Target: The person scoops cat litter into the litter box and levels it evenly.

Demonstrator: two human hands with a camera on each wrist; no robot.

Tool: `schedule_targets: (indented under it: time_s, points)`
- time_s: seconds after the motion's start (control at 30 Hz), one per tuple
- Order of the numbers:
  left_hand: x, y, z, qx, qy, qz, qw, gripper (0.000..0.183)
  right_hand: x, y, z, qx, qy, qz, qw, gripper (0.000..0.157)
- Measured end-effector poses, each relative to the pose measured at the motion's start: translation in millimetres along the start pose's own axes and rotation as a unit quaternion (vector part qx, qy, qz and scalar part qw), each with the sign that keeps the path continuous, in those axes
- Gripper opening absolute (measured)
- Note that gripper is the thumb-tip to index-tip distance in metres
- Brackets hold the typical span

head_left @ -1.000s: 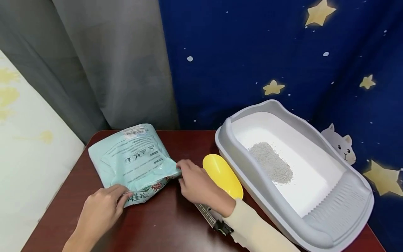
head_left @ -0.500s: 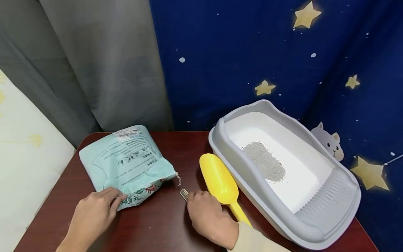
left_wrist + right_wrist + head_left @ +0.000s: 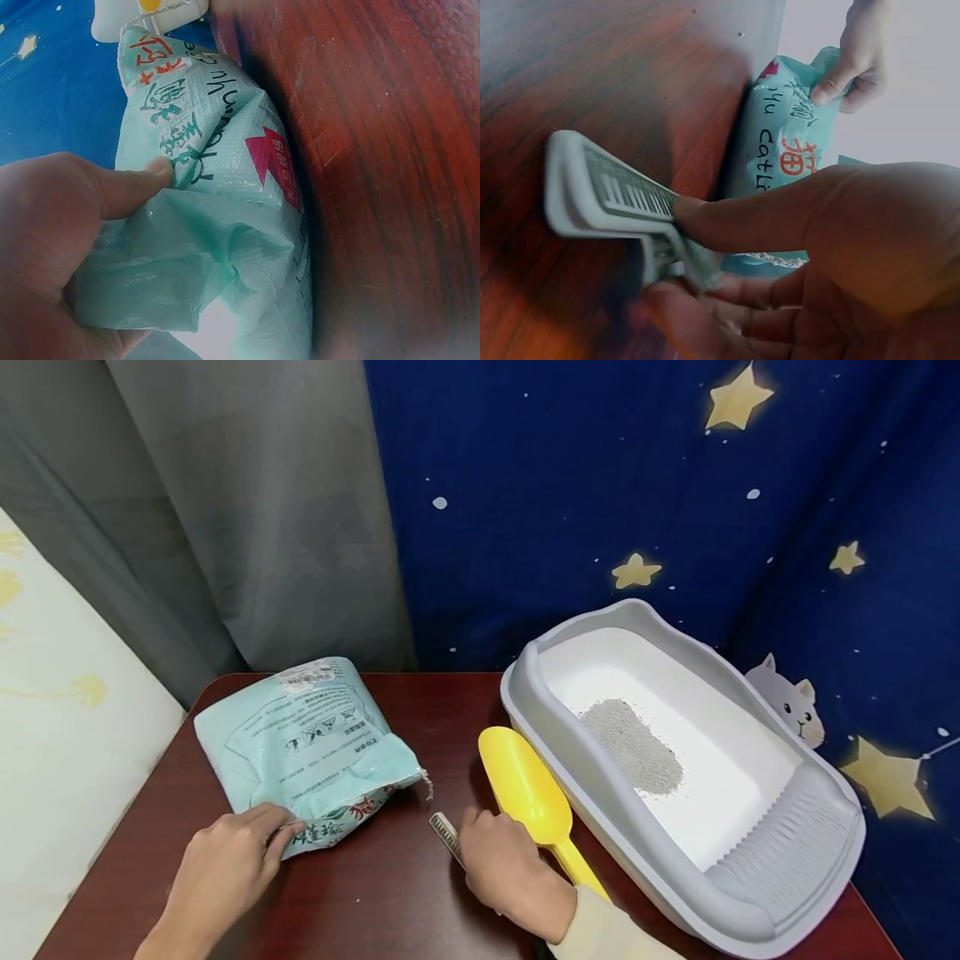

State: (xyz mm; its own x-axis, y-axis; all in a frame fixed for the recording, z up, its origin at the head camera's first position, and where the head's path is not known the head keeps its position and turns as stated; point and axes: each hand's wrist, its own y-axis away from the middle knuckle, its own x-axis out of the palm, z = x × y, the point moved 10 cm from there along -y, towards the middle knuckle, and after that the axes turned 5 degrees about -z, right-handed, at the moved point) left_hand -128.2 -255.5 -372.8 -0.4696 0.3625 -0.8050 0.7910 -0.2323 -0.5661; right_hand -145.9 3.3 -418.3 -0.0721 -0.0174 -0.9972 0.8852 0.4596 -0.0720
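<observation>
A light-green bag of cat litter (image 3: 307, 735) lies on the table, its rolled-over mouth toward me. My left hand (image 3: 228, 860) pinches the bag's near left corner, thumb on the printed side; the left wrist view shows the folded plastic (image 3: 150, 277) between thumb and fingers. To the right of the bag, just over the table, my right hand (image 3: 506, 868) holds a long, pale, ridged bag clip (image 3: 447, 837). In the right wrist view, thumb and fingers pinch the bag clip (image 3: 622, 187), which is apart from the bag.
A yellow scoop (image 3: 528, 789) lies right of my right hand, against a grey-and-white litter box (image 3: 693, 893). Grey litter (image 3: 633, 747) is heaped inside the box. A twisted string (image 3: 427, 783) hangs off the bag's right corner. Curtains (image 3: 300, 510) stand behind the table (image 3: 360, 910).
My right hand has left the bag's right corner, moved down and right, and picked up the bag clip, now raised slightly. My left hand stays on the bag. The view shifted a little.
</observation>
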Motion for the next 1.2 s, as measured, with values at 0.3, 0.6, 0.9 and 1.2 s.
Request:
schedule_targets:
  time_s: [0.3, 0.6, 0.9, 1.2]
  points:
    - [0.2, 2.8, -0.5, 0.0, -0.004, -0.003, 1.0, 0.023, -2.2, 8.0, 16.0, -0.045, -0.023, 0.028, 0.998, 0.026]
    - [-0.7, 1.5, -1.9, 0.006, -0.012, -0.006, 0.9999, 0.026, -37.5, 1.4, 32.4, -0.132, -0.186, 0.0, 0.974, 0.043]
    - [-2.2, -0.8, -3.2, 0.01, -0.007, -0.014, 0.9998, 0.025, -65.3, -22.1, 44.4, -0.194, -0.218, -0.083, 0.953, 0.021]
    - [-3.7, -1.8, -5.0, 0.011, -0.009, -0.012, 0.9998, 0.023, -82.9, -35.2, 67.1, -0.239, -0.131, -0.186, 0.944, 0.006]
